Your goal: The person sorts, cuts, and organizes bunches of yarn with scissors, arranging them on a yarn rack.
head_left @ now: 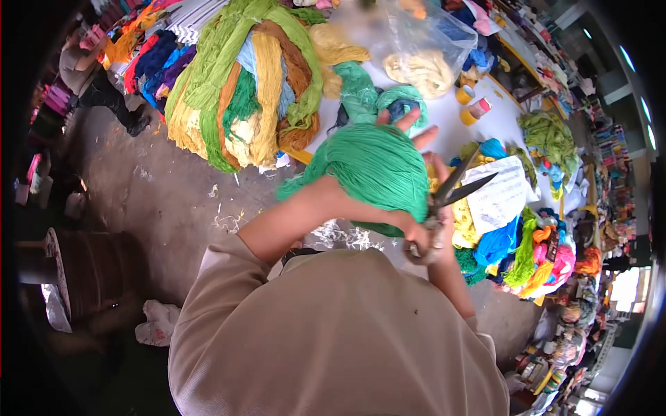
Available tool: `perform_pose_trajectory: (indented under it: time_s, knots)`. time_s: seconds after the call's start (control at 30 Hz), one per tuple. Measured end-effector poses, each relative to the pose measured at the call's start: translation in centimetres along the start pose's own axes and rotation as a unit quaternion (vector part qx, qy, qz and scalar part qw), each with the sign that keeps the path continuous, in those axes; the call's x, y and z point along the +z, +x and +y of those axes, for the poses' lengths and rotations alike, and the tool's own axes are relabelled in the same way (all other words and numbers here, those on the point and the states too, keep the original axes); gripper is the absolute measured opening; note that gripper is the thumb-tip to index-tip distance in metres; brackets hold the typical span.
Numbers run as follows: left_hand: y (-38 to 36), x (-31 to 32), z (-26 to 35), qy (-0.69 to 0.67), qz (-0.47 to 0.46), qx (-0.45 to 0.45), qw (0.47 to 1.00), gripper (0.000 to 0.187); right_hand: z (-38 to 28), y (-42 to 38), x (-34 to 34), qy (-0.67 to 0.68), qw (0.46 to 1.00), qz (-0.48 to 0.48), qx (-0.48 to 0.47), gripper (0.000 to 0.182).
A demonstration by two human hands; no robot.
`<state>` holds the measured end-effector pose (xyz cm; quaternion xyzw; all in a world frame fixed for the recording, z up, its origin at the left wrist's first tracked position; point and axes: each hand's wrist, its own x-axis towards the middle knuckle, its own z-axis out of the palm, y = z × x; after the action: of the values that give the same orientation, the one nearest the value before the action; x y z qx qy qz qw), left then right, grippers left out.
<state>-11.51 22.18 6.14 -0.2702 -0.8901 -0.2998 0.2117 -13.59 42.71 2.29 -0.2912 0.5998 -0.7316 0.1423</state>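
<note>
The left hand (409, 135) is buried in a fat hank of green yarn (378, 173), the forearm running through the loop and the fingers spread open out the far side, at about twelve o'clock from the person's chest. The right hand (424, 243) is closed round the handles of a pair of scissors (454, 188), whose blades stand parted and point toward two o'clock, just beside the hank and touching or nearly touching its right edge.

The risk, as I judge it, lies in those open blades so close to the yarn and to the left fingertips: a snip made without looking could cut strands it should not, or nick a finger hidden behind the green. The hank also rides loosely on the arm and could slide off toward the floor (159, 201), which is littered with scraps, and tangle.

Counting: one green hank in hand, one pair of scissors. On the white worktop (451, 118) I see two rolls of tape (472, 104) at one o'clock, one clear plastic bag (430, 41) with pale yarn inside, and one printed paper sheet (501, 194) at three o'clock. There is one large heap of mixed skeins (243, 83) at eleven o'clock and a smaller bright pile (534, 256) at four o'clock; the skeins in them are too many and too tangled to count. One other person (90, 76) stands at ten o'clock.
</note>
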Motion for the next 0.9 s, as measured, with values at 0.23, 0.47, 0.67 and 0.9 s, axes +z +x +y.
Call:
perform_pose_trajectory:
  time_s: [0.23,0.47,0.67,0.9]
  knots:
    - [-7.5,-0.5,-7.7,-0.009,0.068,-0.108,0.992,0.087,-0.9,-1.4,-6.4,-0.037,0.995,0.09,0.002,0.089]
    - [-3.4,-2.2,-5.7,-0.812,0.337,-0.087,0.468,0.067,2.2,-3.2,-5.9,-0.319,0.946,-0.015,-0.051,0.064]
    - [-2.2,-1.2,-6.2,-0.91,0.3,0.085,0.274,0.051,-1.2,-1.5,-2.4,-0.219,0.967,-0.129,-0.019,0.068]
    - [-1.7,-0.7,-5.7,-0.941,0.289,0.065,0.162,0.048,-3.1,0.7,1.5,-0.091,0.944,-0.199,0.248,0.04]
